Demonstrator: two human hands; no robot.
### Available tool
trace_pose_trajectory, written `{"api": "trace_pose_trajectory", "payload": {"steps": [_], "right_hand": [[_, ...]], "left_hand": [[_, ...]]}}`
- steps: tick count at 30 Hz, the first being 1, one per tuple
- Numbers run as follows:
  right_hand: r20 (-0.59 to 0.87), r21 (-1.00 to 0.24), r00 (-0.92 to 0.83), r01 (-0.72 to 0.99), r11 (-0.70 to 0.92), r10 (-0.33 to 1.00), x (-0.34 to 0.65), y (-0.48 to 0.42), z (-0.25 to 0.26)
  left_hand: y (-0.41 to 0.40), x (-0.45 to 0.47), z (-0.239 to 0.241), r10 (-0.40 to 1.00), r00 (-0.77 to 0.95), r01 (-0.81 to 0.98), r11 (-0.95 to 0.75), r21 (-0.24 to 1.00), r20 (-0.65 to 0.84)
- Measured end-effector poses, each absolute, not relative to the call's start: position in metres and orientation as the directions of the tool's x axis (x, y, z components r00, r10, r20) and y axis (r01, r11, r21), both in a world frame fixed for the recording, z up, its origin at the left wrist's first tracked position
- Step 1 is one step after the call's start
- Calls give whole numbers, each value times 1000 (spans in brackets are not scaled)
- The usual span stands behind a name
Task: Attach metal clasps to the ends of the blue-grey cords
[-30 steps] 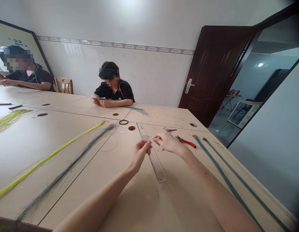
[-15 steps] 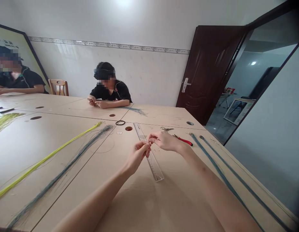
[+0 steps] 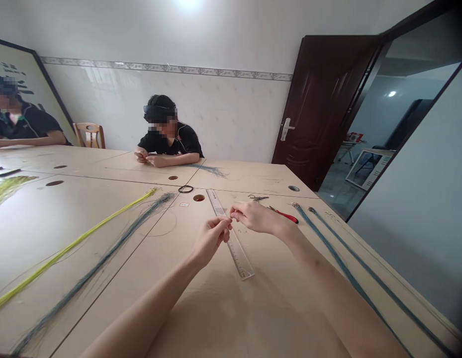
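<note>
My left hand (image 3: pixel 213 237) is closed in a pinch above a clear plastic ruler (image 3: pixel 241 258) lying on the table. Close against its fingertips, my right hand (image 3: pixel 253 217) pinches too. Whatever sits between the fingers is too small to make out. Tiny bits (image 3: pixel 242 230) lie on the table beside the ruler, under my right hand. Just beyond that hand are scissors (image 3: pixel 257 198) and red-handled pliers (image 3: pixel 285 215). To the left stretch a bundle of grey-blue cords (image 3: pixel 115 248) and a bundle of yellow cords (image 3: pixel 81 237).
Two more blue cord bundles (image 3: pixel 335 253) (image 3: pixel 368 271) run along the table's right side. A black ring (image 3: pixel 185 189) lies near a cable hole (image 3: pixel 199 198) and a small white label (image 3: pixel 184 205). Across the table (image 3: pixel 216 318) sits a person (image 3: pixel 174 134); another person (image 3: pixel 29 119) is at far left.
Both hands stay pinched together over the ruler, with only a slight shift of the left fingers. The view has tilted a little. Nothing on the table has visibly moved.
</note>
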State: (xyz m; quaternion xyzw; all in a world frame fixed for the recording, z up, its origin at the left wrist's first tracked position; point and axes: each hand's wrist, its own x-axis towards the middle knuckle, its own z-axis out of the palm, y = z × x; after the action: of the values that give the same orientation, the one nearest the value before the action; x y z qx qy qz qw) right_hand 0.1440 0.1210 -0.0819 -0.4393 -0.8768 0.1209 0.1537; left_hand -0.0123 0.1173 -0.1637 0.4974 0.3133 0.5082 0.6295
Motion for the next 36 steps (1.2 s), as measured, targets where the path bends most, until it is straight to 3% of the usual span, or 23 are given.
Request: {"api": "trace_pose_trajectory", "payload": {"steps": [10,21,27,36], "right_hand": [[251,-399,-517,715,574,818,143,120,-80],[213,-393,-570,694,603,794,140,121,-84],[208,-288,-594,722,629,777,140,121,-83],[182,-4,-588,801,598,788,133,120,-90]], "left_hand": [[116,-13,-158,963,238,-333,-42,942,127],[118,-15,-162,963,234,-304,-61,951,136],[119,-14,-163,961,245,-296,-55,954,131],[120,-18,-163,955,289,-210,-9,978,71]]}}
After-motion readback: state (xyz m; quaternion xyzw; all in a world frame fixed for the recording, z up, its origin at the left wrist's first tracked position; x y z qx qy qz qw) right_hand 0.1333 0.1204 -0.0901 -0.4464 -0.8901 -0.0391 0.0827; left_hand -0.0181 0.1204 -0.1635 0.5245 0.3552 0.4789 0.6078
